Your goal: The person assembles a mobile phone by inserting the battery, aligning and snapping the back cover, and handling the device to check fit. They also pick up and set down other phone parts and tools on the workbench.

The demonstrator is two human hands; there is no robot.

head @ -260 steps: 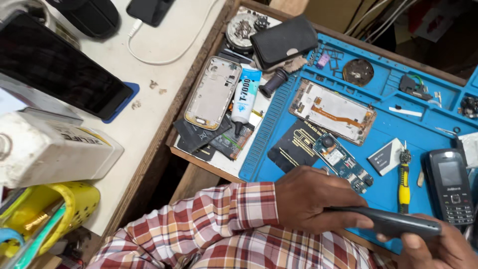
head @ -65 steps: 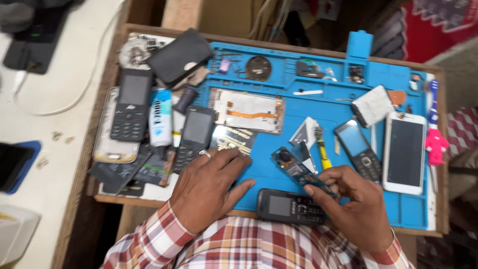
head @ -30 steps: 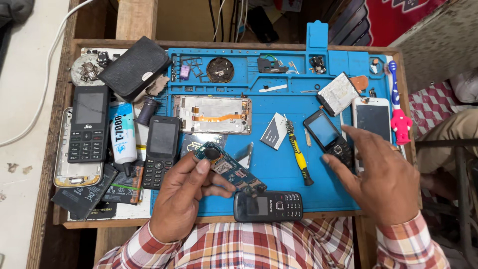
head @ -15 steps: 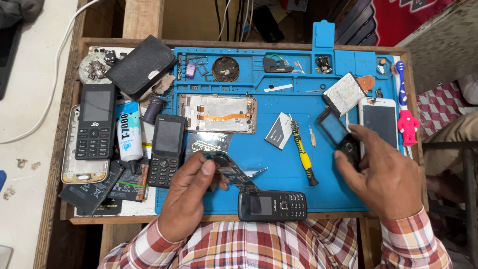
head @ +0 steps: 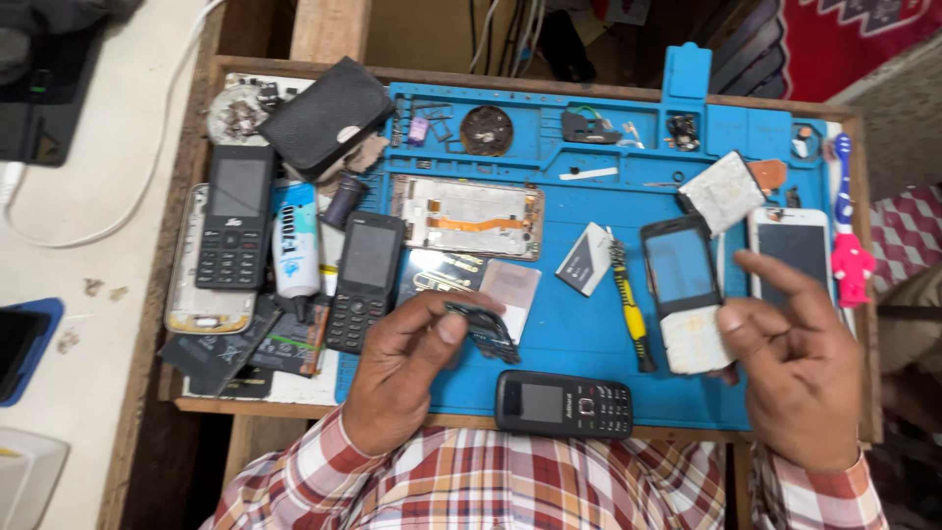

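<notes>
At the left edge of the wooden bench [head: 157, 324], a black keypad phone [head: 233, 228] lies flat on a pale phone shell [head: 201, 312]. Beside it stands a white-and-blue tube [head: 295, 240], then a second black keypad phone [head: 365, 280] at the left border of the blue ribbed work mat [head: 589, 334].

The left hand [head: 397, 383] rests over the near edge of the mat. Its thumb and forefinger are closed on a dark circuit board [head: 488, 330], a thin, flat, irregular part held tilted just above the mat. The board projects to the right of the fingertips, above a black bar phone [head: 563, 403] that lies crosswise at the near edge.

Toward the far side of the mat lies a rectangular metal display frame [head: 469, 215] with an orange flex strip. Right of centre, a small screwdriver [head: 631, 314] with a yellow handle lies lengthwise on the mat.

The right hand [head: 800, 378] grips a phone front housing [head: 679, 290] by its lower, pale end; the thumb presses that end, the forefinger is extended and the other fingers curl behind. The upper part of the housing is a dark glossy screen window, which points toward the far edge. Just beyond the right hand lies a white smartphone [head: 793, 250], and at the right edge a pink toothbrush [head: 850, 250].
</notes>
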